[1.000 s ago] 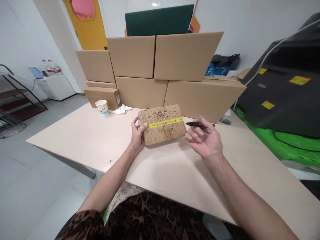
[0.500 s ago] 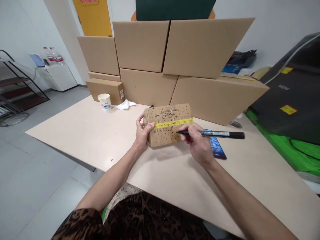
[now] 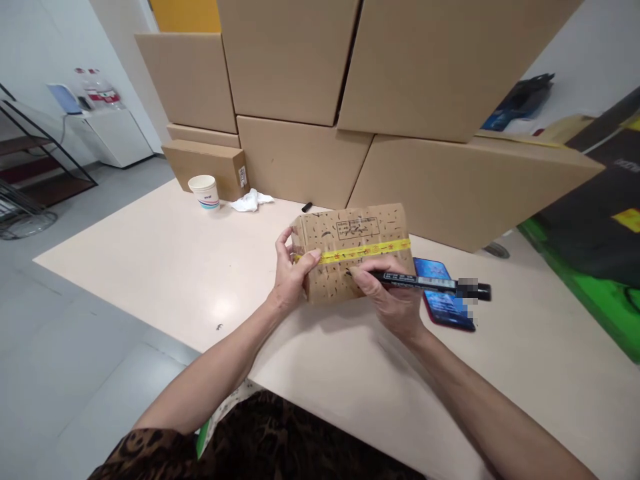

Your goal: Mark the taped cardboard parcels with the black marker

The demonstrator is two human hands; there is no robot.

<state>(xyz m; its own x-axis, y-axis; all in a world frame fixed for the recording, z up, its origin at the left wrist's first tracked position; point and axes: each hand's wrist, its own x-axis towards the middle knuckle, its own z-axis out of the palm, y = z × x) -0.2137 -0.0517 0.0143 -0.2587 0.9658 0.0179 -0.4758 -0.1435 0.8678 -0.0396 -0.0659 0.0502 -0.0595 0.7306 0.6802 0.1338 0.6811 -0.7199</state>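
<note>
A small cardboard box (image 3: 330,283), covered in short black marks and crossed by a yellow tape strip, is tilted above the table (image 3: 185,273). My left hand (image 3: 293,270) grips its left end, thumb on the front face. In my right hand (image 3: 393,297) is a black marker (image 3: 425,281), held like a pen, its tip at the lower part of the box face. Whether the tip touches the cardboard I cannot tell. Just right of that hand lies a phone (image 3: 445,307) with its screen lit. Behind the box is a black marker cap (image 3: 307,207).
Large cardboard boxes (image 3: 300,160) are stacked along the table's back. At the back left stand a paper cup (image 3: 205,193) and a flat carton (image 3: 200,160), with a crumpled tissue (image 3: 251,200) beside them. A black case (image 3: 595,167) is at the far right.
The view has tipped down and come closer, so the boxes appear larger. The marker still points at the lower face, its tip slightly further left on the box. Both hands keep their holds.
</note>
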